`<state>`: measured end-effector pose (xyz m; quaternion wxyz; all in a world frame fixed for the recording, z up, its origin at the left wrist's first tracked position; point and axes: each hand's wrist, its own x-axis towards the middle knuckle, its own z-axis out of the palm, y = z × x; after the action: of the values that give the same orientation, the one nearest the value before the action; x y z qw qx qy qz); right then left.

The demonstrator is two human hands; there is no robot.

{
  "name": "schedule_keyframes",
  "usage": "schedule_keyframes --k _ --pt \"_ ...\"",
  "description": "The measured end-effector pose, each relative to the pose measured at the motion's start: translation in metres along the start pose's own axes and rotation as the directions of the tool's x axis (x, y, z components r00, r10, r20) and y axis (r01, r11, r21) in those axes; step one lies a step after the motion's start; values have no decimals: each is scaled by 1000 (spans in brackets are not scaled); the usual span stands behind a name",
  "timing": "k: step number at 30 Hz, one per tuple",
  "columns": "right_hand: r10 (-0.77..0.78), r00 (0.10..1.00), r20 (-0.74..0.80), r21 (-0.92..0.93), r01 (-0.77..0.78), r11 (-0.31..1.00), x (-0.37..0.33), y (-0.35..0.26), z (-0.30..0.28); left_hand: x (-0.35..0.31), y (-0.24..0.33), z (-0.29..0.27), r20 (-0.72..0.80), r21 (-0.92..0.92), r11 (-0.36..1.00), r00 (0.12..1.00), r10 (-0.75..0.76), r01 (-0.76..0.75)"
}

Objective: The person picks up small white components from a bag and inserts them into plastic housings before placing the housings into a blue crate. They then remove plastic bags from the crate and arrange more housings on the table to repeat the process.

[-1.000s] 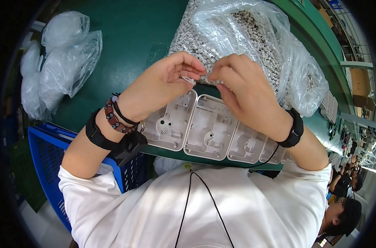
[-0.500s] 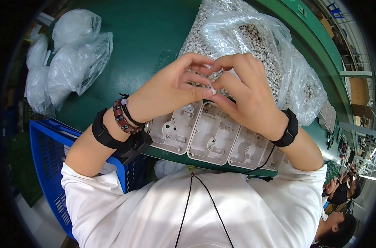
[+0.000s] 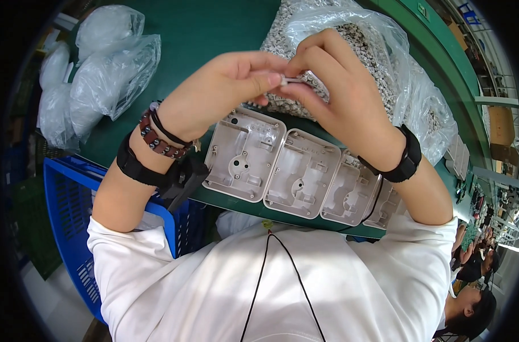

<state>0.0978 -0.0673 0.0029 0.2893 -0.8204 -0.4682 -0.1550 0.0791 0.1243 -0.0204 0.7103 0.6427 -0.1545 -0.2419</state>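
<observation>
Pinched in the grip of the left hand (image 3: 222,86), toward twelve o'clock: a small white part (image 3: 284,81), largely covered by fingertips, too tiny to make out in shape. At its three o'clock side, bunched fingertips of the right hand (image 3: 346,85); with tips overlapping there, impossible to tell whether gripping too. Beyond, toward one o'clock, partly screened by the right hand: a heap of small pale pieces (image 3: 278,43) under clear plastic (image 3: 405,48), cut off above. From centre toward four o'clock on the green bench (image 3: 208,34): a row of pale open housings (image 3: 313,194), the farthest partly hidden by the right forearm. At ten o'clock, clear bags (image 3: 108,74), contents unclear.
</observation>
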Motion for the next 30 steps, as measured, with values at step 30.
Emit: schedule_keyframes --k 30 --pt "-126 885 449 -76 178 981 -5 -6 81 -21 -12 -52 102 813 547 878 -468 197"
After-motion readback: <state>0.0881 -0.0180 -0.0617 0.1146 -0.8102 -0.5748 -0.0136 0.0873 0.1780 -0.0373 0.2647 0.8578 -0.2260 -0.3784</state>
